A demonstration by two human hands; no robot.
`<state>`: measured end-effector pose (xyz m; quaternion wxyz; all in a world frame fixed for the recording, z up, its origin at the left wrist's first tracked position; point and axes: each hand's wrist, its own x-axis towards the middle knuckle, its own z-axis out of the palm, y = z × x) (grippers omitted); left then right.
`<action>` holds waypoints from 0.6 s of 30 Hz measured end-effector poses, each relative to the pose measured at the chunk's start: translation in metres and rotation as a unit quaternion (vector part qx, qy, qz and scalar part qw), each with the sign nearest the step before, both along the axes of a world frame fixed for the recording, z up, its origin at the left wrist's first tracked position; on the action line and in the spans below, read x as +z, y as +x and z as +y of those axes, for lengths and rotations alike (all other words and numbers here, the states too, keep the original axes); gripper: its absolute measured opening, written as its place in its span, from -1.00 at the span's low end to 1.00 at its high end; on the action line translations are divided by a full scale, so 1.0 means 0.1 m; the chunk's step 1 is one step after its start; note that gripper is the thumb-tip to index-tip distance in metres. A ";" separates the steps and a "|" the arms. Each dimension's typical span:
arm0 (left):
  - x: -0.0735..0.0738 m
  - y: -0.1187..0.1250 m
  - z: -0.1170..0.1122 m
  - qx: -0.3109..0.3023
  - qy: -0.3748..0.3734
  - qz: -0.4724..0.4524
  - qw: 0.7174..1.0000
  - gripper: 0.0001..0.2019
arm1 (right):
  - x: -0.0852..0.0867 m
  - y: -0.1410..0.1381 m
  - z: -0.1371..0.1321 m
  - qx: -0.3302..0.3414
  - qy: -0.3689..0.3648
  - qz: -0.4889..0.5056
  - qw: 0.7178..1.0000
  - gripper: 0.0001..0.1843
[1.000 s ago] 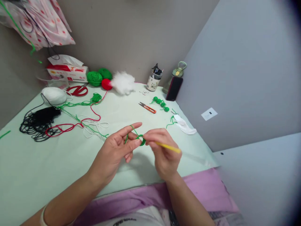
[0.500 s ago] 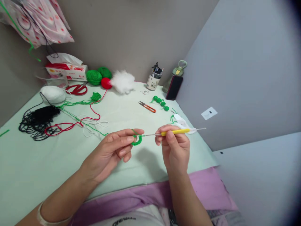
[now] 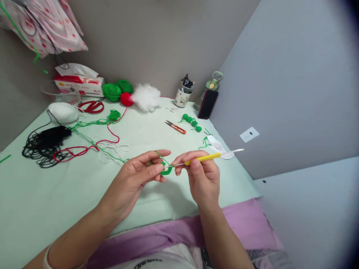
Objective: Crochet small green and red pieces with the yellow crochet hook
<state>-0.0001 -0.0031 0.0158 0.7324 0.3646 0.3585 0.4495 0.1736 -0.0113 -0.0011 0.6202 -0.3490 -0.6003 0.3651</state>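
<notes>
My left hand (image 3: 140,175) pinches a small curved strip of green crochet (image 3: 167,171) between thumb and fingers. Green yarn (image 3: 162,155) runs over its raised index finger down to the work. In my right hand (image 3: 203,175) is a crochet hook (image 3: 206,157) with a yellow handle, gripped between thumb and fingers. The hook's thin metal end reaches left into the crochet, close to my left thumb; its exact place in the stitches is too small to tell. The hook's other metal end sticks out to the right.
Orange thread snips (image 3: 176,127) and small green crocheted balls (image 3: 192,122) lie beyond my hands. A phone (image 3: 208,104) leans on a bottle beside a pen cup (image 3: 183,95). Loose black yarn (image 3: 47,144), red scissors (image 3: 92,107), yarn balls, white stuffing (image 3: 147,98) and a tissue box (image 3: 80,85) are leftward.
My right hand has moved left and slightly down with the hook, closer to my left hand. The green crochet has shifted a little right, and the yarn over my left index finger now shows longer.
</notes>
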 end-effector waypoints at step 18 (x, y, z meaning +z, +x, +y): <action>-0.03 0.04 -0.03 0.001 0.014 -0.015 1.000 -0.58 | -0.05 -0.02 0.01 -0.047 0.080 -0.077 0.993 -0.77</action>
